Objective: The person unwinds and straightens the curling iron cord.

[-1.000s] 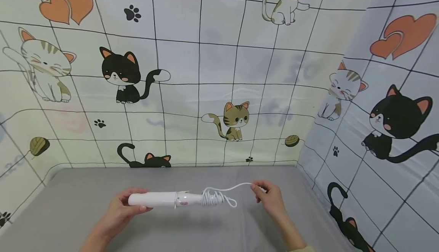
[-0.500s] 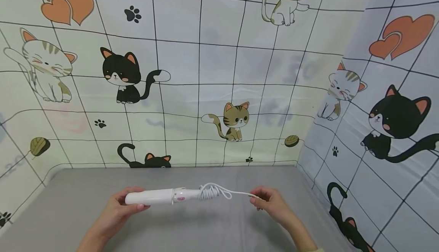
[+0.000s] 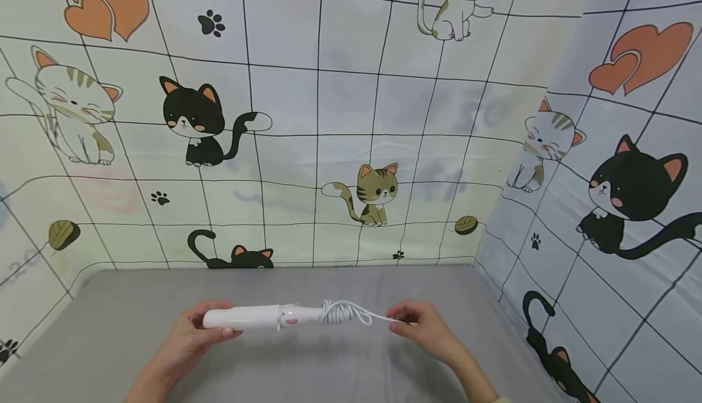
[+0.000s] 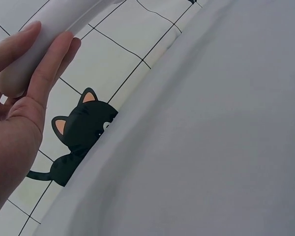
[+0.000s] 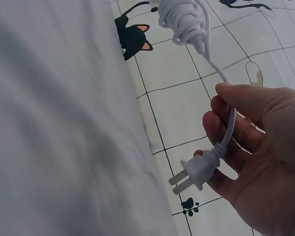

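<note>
A white corded wand [image 3: 244, 317], which looks like a hair curler, is held level above the grey surface. My left hand [image 3: 192, 336] grips the blunt end of its thick barrel, thumb on the near side and fingers behind. Around the narrower right end, past a collar with a pink mark, the white cord [image 3: 337, 313] is wound in several loops. My right hand [image 3: 425, 333] pinches the free length of cord between thumb and fingers. In the right wrist view, the two-pin plug [image 5: 199, 169] hangs by that hand's lower fingers, prongs pointing away from the palm.
A grey cloth-covered surface [image 3: 307, 372] lies under both hands. Behind it and at the right rise cloth walls [image 3: 285, 98] with a grid and cartoon cats.
My right hand has come lower and slightly left, and the free cord now slopes down to it. The left hand keeps its grip, and the wand has shifted only slightly.
</note>
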The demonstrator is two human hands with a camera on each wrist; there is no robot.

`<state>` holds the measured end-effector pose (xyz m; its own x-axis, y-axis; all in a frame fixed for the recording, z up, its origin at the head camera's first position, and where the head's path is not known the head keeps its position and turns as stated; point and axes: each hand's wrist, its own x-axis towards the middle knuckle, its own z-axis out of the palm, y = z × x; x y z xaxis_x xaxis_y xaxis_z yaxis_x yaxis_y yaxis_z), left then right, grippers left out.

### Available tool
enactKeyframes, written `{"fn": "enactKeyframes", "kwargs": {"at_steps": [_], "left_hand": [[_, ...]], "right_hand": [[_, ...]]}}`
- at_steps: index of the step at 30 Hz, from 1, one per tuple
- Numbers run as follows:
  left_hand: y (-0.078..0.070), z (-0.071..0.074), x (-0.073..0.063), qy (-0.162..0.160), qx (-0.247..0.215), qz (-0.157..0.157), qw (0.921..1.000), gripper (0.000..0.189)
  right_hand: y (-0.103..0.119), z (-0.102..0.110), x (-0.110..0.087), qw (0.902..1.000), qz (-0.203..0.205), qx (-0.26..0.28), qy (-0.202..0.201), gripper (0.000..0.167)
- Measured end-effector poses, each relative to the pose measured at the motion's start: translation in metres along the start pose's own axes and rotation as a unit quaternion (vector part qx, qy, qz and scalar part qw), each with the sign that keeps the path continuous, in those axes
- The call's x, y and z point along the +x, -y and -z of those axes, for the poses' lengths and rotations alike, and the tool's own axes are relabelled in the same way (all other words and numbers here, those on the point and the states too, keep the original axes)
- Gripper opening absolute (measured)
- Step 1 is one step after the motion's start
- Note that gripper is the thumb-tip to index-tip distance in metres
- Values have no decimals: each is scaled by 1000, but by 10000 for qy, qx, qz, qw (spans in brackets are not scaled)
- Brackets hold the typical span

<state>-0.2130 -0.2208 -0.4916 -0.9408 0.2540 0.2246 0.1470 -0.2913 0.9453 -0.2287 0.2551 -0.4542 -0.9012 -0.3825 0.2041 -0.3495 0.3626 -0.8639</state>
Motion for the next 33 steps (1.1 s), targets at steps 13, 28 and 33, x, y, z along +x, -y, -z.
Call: {"fn": "enactKeyframes", "kwargs": {"at_steps": [13, 28, 33], "left_hand": [[1, -2, -2, 34, -50, -11, 10000, 42], [5, -1, -3, -69, -99, -113, 9999, 44], [2, -1, -4, -160, -21, -73, 9998, 43]], "right_hand": [[15, -16, 5, 9994, 246, -200, 97, 25], [14, -21, 3, 9997, 219, -79, -104, 16], [11, -15, -1, 9985, 324, -176, -412, 12]]}}
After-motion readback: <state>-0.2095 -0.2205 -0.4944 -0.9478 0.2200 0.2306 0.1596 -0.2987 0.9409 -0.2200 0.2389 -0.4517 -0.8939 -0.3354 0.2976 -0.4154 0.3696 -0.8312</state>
